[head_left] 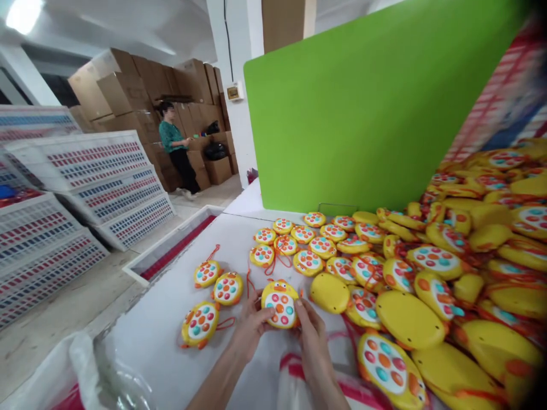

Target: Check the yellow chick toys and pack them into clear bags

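One duck toy (280, 304) | between left hand (249, 326) and right hand (311, 329), both touching | fingers grip its two sides | head end points away

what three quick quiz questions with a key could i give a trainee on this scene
1. True or false: the duck toy held between the left hand and right hand has its plain yellow back toward the camera.
2. How many toys lie in the small group to the left of the left hand?
3. Fill in the blank: the large board standing behind the toys is ____.

Key:
1. False; its face and coloured bumps show.
2. Three.
3. Green.
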A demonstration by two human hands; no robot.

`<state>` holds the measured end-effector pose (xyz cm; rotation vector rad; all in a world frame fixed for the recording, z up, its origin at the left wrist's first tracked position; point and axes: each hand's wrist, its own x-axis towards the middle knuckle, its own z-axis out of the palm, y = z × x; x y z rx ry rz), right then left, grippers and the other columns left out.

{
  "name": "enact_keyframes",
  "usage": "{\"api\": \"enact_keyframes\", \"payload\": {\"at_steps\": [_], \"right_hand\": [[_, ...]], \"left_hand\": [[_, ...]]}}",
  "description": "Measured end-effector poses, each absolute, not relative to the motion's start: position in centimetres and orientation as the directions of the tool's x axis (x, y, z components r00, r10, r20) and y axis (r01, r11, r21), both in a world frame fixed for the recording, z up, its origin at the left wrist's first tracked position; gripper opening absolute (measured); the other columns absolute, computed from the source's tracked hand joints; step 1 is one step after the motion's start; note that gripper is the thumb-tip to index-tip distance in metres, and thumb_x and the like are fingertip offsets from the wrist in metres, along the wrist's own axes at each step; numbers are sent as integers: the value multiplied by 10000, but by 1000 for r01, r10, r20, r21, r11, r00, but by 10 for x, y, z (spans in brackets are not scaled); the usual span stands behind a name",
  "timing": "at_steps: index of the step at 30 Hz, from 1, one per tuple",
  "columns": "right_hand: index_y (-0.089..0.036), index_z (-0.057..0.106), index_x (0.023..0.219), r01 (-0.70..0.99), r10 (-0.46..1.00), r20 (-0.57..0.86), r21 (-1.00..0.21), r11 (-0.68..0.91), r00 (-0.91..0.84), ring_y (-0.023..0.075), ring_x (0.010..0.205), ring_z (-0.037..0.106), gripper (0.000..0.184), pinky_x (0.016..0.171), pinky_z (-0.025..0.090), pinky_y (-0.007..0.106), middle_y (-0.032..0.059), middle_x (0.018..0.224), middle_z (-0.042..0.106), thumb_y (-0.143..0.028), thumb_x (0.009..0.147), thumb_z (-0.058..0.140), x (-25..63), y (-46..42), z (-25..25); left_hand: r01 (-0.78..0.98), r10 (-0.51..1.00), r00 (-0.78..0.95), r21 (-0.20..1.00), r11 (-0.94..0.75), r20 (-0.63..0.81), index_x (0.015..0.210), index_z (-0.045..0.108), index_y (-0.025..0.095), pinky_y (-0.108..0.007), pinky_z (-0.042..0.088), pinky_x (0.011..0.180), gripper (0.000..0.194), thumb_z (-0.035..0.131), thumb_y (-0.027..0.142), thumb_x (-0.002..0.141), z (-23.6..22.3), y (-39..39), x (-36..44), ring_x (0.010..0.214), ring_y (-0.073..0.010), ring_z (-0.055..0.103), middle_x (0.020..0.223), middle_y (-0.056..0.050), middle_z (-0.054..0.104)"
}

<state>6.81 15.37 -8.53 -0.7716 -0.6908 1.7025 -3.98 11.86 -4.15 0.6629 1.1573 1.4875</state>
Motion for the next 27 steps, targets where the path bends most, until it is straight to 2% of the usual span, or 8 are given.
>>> {"api": "enact_keyframes", "payload": {"at_steps": [4,10,15,18,20,23,27], "right_hand": [[-167,652,867,-564,968,-78,-800,-203,-239,221,827,621,337,719,503,293,38,826,691,-435,667,694,69,155,-88],[-163,603,795,-502,972,-43,-850,-158,-233,169,668,588,300,576,470,238,15,717,654,-453,730,638,69,149,-84],[-155,620,914,-447,965,45,-891,-78,-257,193,753,590,317,667,481,269,53,842,670,-427,751,623,67,144,-77],[-166,631,965,-423,967,53,-904,-59,-248,214,850,599,367,746,485,289,69,940,675,-470,765,585,65,144,-77],[-170,639,973,-430,971,2,-897,-103,-238,224,870,603,422,727,495,287,76,971,673,-514,732,599,64,144,-78],[-159,640,970,-436,973,-41,-889,-141,-229,190,701,610,488,586,487,262,76,879,680,-559,692,617,62,144,-81],[-145,650,905,-434,973,-43,-890,-140,-227,157,579,572,491,500,433,241,69,754,673,-581,682,611,57,142,-85]], "left_hand": [[-324,947,-264,941,92,-183,1021,570,162,-307,514,709,406,715,264,656,-36,115,-37,874,-225,621,1005,-70,646],[-275,924,-324,955,112,-202,1104,543,176,-299,507,716,502,675,428,690,-30,111,-33,924,-226,602,1070,-93,621],[-28,893,-441,996,85,-88,1093,545,155,-290,501,709,531,718,366,637,-35,112,-35,841,-214,613,959,-78,649],[152,850,-525,979,134,-35,1076,559,154,-281,489,717,504,700,357,637,-36,116,-43,846,-217,604,944,-66,650],[374,841,-537,911,176,58,1084,547,153,-279,482,722,470,645,383,687,-30,120,-52,858,-215,598,956,-66,643],[674,841,-496,706,216,217,1110,512,165,-282,453,781,422,536,414,770,-10,133,-77,914,-204,574,1010,-62,619],[785,843,-485,541,303,233,1106,514,141,-310,425,781,413,529,386,773,17,157,-124,847,-220,583,905,-62,634]]}}
